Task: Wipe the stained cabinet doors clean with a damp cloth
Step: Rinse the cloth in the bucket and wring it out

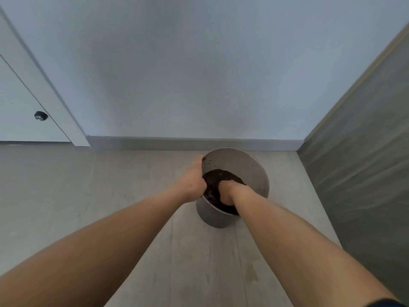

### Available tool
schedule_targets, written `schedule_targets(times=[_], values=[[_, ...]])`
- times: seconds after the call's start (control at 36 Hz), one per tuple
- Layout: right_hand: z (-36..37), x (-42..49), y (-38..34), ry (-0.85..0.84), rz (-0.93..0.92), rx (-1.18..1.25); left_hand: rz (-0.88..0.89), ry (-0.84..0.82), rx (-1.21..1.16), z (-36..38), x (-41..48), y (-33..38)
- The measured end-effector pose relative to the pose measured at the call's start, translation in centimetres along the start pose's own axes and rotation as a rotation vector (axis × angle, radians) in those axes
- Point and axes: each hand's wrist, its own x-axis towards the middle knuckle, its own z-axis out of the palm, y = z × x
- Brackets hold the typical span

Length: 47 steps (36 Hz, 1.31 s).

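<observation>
A grey metal bucket [254,173] stands on the floor near the wall. Inside it lies a dark wet cloth [219,177]. My left hand [194,180] grips the cloth at the bucket's left rim. My right hand [228,193] reaches down into the bucket and grips the cloth; its fingers are partly hidden in the fabric. A white cabinet door [20,111] with a dark round knob [41,116] is at the far left. The large pale surface [199,69] ahead shows faint grey smudges.
The floor [132,185] is pale grey planks. A grey skirting board [190,143] runs along the base of the wall behind the bucket. A dark grey panel [365,162] closes off the right side.
</observation>
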Motion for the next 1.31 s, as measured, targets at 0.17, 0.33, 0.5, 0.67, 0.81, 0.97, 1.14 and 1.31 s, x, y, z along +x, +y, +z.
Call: schedule_targets(times=[0.17,0.33,0.5,0.67,0.81,0.97,1.14,1.31], values=[[-0.8,0.2,0.8,-0.052,-0.037,0.021,0.014,-0.021,-0.043,-0.3,0.1,-0.2],[-1.2,-1.2,0.3,-0.014,-0.018,0.089,-0.001,0.003,-0.042,-0.2,0.0,0.0],[-4.0,-5.3,2.8,0.100,-0.073,0.457,0.049,0.037,0.209,-0.4,0.4,-0.5],[-7.3,-11.3,6.9,0.194,-0.244,0.754,0.435,0.126,0.415,-2.3,-1.7,3.1],[-7.9,-14.2,8.2,0.136,-0.403,1.196,0.303,-0.104,0.094,-1.9,-3.8,5.8],[-7.2,-13.9,7.8,0.266,-0.291,1.241,0.203,-0.035,-0.006,-1.0,-4.9,5.5],[-5.1,-11.9,6.2,0.567,-0.048,1.204,0.051,0.174,-0.129,0.0,-4.8,5.2],[-3.6,-13.5,3.4,0.686,-0.125,1.109,-0.128,0.258,-0.451,0.3,-4.6,6.0]])
